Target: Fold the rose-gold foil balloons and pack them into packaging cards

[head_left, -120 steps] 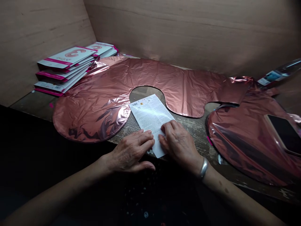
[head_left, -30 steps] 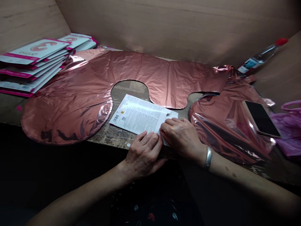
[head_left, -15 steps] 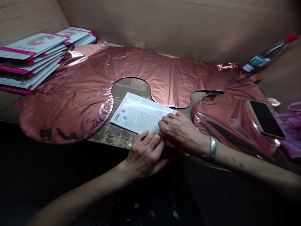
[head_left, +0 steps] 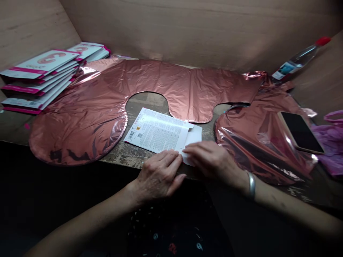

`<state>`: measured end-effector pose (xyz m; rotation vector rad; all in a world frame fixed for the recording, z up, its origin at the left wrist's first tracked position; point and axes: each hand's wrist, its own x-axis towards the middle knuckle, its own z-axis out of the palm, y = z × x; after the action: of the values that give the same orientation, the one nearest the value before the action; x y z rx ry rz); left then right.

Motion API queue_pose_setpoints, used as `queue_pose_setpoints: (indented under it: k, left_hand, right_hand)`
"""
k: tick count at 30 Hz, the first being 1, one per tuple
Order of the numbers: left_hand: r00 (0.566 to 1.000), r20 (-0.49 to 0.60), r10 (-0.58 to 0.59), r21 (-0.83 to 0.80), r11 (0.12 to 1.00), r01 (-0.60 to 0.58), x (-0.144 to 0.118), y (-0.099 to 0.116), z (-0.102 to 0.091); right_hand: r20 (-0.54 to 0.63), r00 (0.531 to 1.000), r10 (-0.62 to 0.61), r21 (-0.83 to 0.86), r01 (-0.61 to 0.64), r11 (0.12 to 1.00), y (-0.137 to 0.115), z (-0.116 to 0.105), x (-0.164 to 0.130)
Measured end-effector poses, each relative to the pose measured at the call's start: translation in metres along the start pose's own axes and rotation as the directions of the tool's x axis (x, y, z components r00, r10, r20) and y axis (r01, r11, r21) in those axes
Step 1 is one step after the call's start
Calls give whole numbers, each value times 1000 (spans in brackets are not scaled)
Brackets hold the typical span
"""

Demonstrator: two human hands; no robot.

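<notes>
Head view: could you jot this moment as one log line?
left hand: on printed packet | right hand: at packet's white flap | foil balloon: flat behind | phone: on foil

The balloon (head_left: 112,92) is glossy, crinkled pink foil. The packet (head_left: 158,132) at its 6 o'clock is matt printed paper. The table (head_left: 128,157) is rough, worn wood; the walls (head_left: 187,32) are smooth board. The bracelet (head_left: 251,185) looks like polished metal.

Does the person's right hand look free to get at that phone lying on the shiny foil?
Probably yes: the right hand rests on the printed packet, and only flat foil balloon lies between it and the phone.
</notes>
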<state>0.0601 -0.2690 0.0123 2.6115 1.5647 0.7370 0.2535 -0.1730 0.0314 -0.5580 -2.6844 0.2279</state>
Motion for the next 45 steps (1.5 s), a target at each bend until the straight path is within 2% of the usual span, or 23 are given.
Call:
queue_pose_setpoints:
  k: [2,6,8,11,16,20,23,29,34,40,42,45]
  left_hand:
    - [999,43,-24,-30,999,26,2,-6,-4]
    - [988,109,-112,-34,993,117,16,-21,-8]
    - [980,146,-137,10,991,137,29,-26,-10]
    - [953,263,-154,140,983,121,51,-29,-13]
    - [899,424,-107,318,947,-38,74,-31,-18]
    - [882,472,-7,353,918,-182,81,-33,-20]
    - [866,499,36,360,900,-244,84,-33,-21]
    - [880,465,97,347,894,-282,81,-30,-15]
    - [928,373,21,456,866,-204,81,-38,-5]
    - [967,255,11,291,953,-88,64,-45,-13]
    - [969,246,30,302,947,-106,60,-41,-14]
    - [957,271,102,359,912,-199,62,-33,-12]
  right_hand:
    - [23,1000,-17,-57,19,998,-14,5,-17]
    - [18,998,67,-132,-64,989,-31,18,-32]
    - [12,996,84,-133,-81,988,-33,21,-32]
    - [-7,997,81,-132,-81,988,-31,21,-30]
    - [-49,997,56,-137,-62,989,-31,21,-31]
    - [-94,994,50,-140,-63,988,-33,23,-32]
    - [-102,994,47,-139,-61,988,-32,25,-32]
    - [-81,996,47,-134,-57,989,-31,26,-34]
    - [-102,993,54,-156,-70,985,-33,25,-32]
    - [-125,992,33,-166,-54,985,-32,25,-31]
    - [-126,992,28,-169,-49,984,-32,26,-31]
    - [-120,992,31,-173,-51,984,-32,26,-31]
